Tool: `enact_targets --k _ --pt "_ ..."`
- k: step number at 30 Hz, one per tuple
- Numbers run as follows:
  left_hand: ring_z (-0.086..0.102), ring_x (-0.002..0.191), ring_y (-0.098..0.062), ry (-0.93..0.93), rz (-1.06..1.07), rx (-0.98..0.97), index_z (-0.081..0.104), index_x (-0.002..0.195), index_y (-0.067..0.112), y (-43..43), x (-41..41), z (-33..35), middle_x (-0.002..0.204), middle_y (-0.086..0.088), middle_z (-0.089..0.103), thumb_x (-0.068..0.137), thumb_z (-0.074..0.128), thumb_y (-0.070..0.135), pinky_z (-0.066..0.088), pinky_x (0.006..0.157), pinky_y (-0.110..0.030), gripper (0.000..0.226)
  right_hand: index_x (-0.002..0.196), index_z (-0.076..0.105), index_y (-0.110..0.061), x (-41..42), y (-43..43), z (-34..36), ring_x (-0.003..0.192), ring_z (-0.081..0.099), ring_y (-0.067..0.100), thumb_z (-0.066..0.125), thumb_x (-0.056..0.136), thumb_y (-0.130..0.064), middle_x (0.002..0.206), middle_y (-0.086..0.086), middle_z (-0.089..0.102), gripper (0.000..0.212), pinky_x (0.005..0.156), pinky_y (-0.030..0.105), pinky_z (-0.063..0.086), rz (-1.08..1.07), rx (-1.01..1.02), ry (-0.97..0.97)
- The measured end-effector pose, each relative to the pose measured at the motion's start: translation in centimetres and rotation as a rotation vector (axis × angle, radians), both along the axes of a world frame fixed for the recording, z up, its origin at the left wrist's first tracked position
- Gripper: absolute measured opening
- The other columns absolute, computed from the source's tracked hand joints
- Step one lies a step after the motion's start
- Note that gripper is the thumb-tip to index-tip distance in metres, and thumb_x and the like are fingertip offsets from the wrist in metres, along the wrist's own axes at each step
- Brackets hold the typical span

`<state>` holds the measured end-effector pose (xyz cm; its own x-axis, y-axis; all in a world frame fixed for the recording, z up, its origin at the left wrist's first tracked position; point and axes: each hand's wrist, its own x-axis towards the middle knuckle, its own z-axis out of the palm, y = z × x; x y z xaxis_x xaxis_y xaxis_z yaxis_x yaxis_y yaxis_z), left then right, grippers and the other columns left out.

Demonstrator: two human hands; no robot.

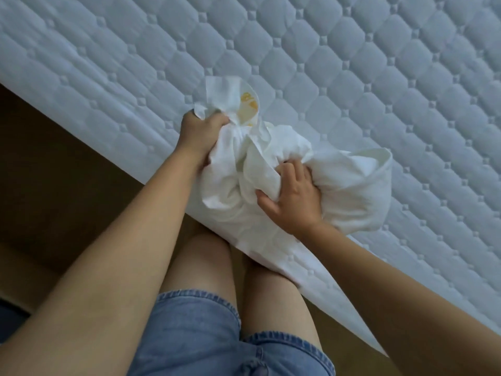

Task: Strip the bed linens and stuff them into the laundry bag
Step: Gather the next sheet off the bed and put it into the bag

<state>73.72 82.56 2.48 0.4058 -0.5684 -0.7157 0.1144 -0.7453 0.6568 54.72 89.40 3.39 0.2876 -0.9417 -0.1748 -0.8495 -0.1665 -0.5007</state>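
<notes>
**Bundle of linens in both hands, bag nowhere plain**

Stripping apparently finished: nothing but bare quilted mattress (325, 63) beyond and to either side of the hands. Grips with left hand (202, 134) the gathered, twisted neck of the white bundle of linens (352, 191); clutches with right hand (291, 202) a thick fold lower down, fingers dug into the cloth. Holds the bundle between the hands, down on the near mattress edge, just ahead of the knees.

Left to do, by judgement: stuffing into the laundry bag, or closing it. Cannot tell whether the outer white cloth is the bag itself or a sheet wrapped round the rest. Just beyond left hand, a flap (248, 104) with yellow print, too small to read. Below the hands, only brown floor (54, 158) and denim shorts (203, 335). Far mattress edges cut off, so no saying whether pillows or covers remain.
</notes>
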Motion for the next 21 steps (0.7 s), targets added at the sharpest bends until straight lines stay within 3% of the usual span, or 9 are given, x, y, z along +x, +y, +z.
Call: enact_targets --k 2,4,7,9,11,13,15,17,21 --pt "0.053 0.046 -0.002 0.002 0.217 -0.034 0.056 0.064 0.015 -1.1 -0.3 1.3 0.061 0.006 0.056 0.082 0.059 0.005 0.04 0.047 -0.015 0.02 0.09 0.04 -0.019 -0.9 -0.1 0.0 0.083 0.043 0.018 0.05 0.067 -0.046 0.089 0.006 0.056 0.037 0.059 0.025 0.033 0.036 0.003 -0.02" --pt "0.052 0.046 -0.001 -0.005 0.175 -0.043 0.055 0.064 0.015 -1.9 -1.4 2.3 0.059 0.007 0.056 0.083 0.059 0.007 0.04 0.048 -0.016 0.021 0.088 0.044 -0.016 -1.2 -0.3 0.2 0.08 0.05 0.023 0.05 0.065 -0.044 0.087 0.006 0.055 0.036 0.058 0.024 0.032 0.058 0.012 -0.016" --pt "0.059 0.069 -0.004 -0.001 -0.345 -0.094 0.059 0.084 0.016 -1.1 -4.8 4.0 0.078 0.008 0.062 0.085 0.066 0.02 0.045 0.067 -0.022 0.008 0.089 0.041 -0.019 -1.0 -0.2 0.4 0.075 0.054 0.026 0.05 0.064 -0.045 0.087 0.005 0.055 0.037 0.054 0.024 0.033 0.081 0.007 0.016" --pt "0.057 0.09 -0.015 -0.105 -0.799 -0.06 0.048 0.107 0.017 0.4 -6.2 4.3 0.099 0.004 0.06 0.078 0.069 0.048 0.045 0.081 -0.032 0.048 0.096 0.046 -0.016 -0.9 0.6 0.3 0.081 0.057 0.03 0.05 0.064 -0.046 0.095 0.009 0.059 0.044 0.053 0.028 0.044 0.074 0.039 0.023" --pt "0.052 0.107 -0.022 -0.302 -1.059 -0.056 0.038 0.122 0.016 1.4 -6.8 4.4 0.115 0.0 0.054 0.072 0.068 0.063 0.041 0.094 -0.042 0.075 0.105 0.052 -0.01 -1.1 1.2 0.3 0.091 0.06 0.035 0.051 0.064 -0.047 0.105 0.014 0.061 0.055 0.062 0.037 0.053 0.057 0.091 0.026" --pt "0.044 0.121 -0.023 -0.459 -1.143 -0.09 0.034 0.13 0.015 2.6 -7.4 4.3 0.126 -0.001 0.048 0.07 0.064 0.068 0.03 0.103 -0.045 0.086 0.116 0.053 -0.007 -1.5 1.4 0.7 0.104 0.055 0.034 0.058 0.067 -0.045 0.115 0.014 0.058 0.062 0.079 0.038 0.051 0.015 0.172 0.015" --pt "0.041 0.123 -0.024 -0.545 -1.139 -0.119 0.036 0.128 0.012 3.7 -8.4 4.5 0.127 -0.001 0.048 0.065 0.044 0.079 0.024 0.104 -0.046 0.093 0.125 0.052 -0.007 -2.2 1.7 1.3 0.116 0.046 0.028 0.068 0.072 -0.039 0.123 0.01 0.052 0.064 0.098 0.03 0.036 -0.025 0.296 -0.049" --pt "0.043 0.121 -0.027 -0.599 -1.133 -0.172 0.042 0.124 0.009 4.7 -9.3 4.2 0.123 -0.004 0.051 0.065 0.028 0.079 0.023 0.104 -0.05 0.093 0.117 0.055 -0.007 -3.3 2.5 2.2 0.111 0.046 0.025 0.066 0.074 -0.039 0.117 0.007 0.052 0.055 0.097 0.02 0.027 -0.055 0.307 -0.135" --pt "0.046 0.119 -0.03 -0.685 -1.169 -0.178 0.043 0.124 0.006 4.9 -10.1 3.8 0.121 -0.008 0.054 0.073 0.027 0.075 0.023 0.104 -0.052 0.087 0.094 0.064 -0.002 -5.2 5.8 3.2 0.107 0.052 0.025 0.058 0.078 -0.033 0.112 0.016 0.06 0.036 0.092 0.033 0.041 -0.343 -0.029 -0.201"
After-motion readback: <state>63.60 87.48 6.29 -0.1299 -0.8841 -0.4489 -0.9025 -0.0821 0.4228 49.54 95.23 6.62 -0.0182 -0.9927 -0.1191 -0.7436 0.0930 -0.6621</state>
